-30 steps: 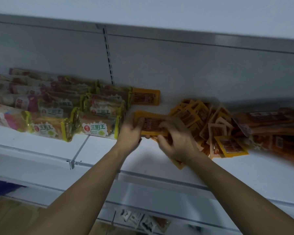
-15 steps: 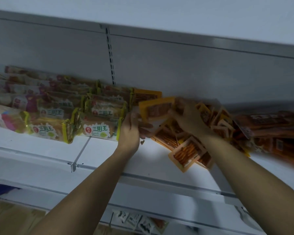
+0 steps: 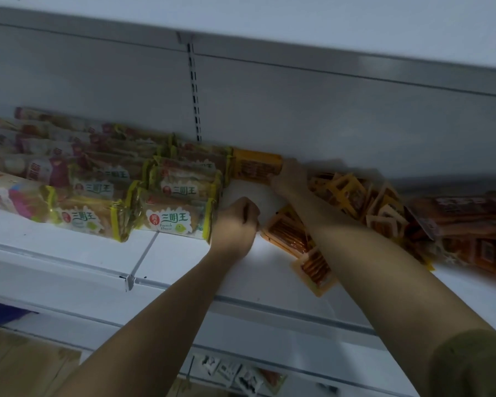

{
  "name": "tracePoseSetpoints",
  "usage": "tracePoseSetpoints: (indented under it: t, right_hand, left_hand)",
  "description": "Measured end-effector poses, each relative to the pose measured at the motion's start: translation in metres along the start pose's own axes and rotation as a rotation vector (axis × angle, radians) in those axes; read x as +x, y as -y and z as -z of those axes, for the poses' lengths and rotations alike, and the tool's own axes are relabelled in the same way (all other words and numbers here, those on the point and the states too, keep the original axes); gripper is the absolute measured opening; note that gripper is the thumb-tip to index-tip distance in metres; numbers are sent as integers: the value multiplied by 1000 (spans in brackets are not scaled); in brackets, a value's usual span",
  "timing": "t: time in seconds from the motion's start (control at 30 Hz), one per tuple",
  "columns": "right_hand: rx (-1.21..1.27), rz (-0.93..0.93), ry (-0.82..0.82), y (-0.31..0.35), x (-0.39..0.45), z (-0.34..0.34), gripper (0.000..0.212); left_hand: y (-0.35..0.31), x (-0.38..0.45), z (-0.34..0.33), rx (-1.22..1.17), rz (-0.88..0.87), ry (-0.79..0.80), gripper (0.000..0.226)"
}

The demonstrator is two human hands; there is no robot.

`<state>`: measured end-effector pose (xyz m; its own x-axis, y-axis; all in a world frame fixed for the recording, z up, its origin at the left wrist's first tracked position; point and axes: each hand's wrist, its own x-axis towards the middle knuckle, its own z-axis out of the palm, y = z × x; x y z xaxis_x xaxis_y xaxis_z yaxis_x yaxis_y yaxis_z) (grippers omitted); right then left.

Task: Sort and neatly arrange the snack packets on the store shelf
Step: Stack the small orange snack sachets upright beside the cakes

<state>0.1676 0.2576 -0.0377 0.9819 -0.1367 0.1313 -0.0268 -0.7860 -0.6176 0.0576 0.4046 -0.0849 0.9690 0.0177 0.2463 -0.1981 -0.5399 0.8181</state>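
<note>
My right hand [image 3: 288,177] reaches to the back of the white shelf [image 3: 184,253] and holds the right end of an orange snack packet [image 3: 255,166], which lies against the back wall beside the bread rows. My left hand [image 3: 235,222] hovers in front with curled fingers, close to the edge of a flat orange packet [image 3: 285,234]; whether it pinches that packet is unclear. A loose heap of small orange packets [image 3: 355,202] lies to the right, partly hidden by my right forearm.
Neat rows of yellow-trimmed bread packets [image 3: 172,222] fill the shelf's left side. Larger dark-orange packets [image 3: 470,227] are piled at the far right, blurred. Another shelf board [image 3: 269,30] hangs overhead. Small sachets [image 3: 235,373] sit on a lower shelf.
My right hand carried an orange packet from the shelf's middle to the back wall next to the bread. My left hand let go of it and dropped lower toward the flat packets.
</note>
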Motion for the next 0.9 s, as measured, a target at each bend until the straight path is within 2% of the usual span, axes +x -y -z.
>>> tracePoseSetpoints:
  t: [0.07,0.27,0.4,0.53,0.57,0.67,0.7,0.77,0.9]
  right_hand:
    - [-30,-13,-26,2,-1,-2,32]
    - [91,-20,-10,0,2,3,51]
    - [147,9,-14,-5,-5,15,49]
    - [105,154,-88,-9,-26,34,45]
    - [82,205,-93,-11,-35,40,41]
    - [-50,335,-95,-22,-69,59,25]
    - [-97,358,-84,-27,-82,63,22]
    - [-158,367,-37,-38,-105,68,22]
    - [-204,346,26,-61,-131,66,20]
  left_hand:
    - [1,1,-1,76,-40,3,18]
    - [-2,2,-3,66,-3,-30,18]
    - [-6,0,-1,26,14,-50,20]
    - [-11,-4,3,48,-3,27,15]
    - [-12,-6,4,83,-34,72,25]
    - [-9,-9,1,361,-269,259,78]
    - [-9,-10,0,449,-344,300,84]
    - [-9,-11,0,517,-421,345,77]
    - [-10,-10,1,542,-440,374,69]
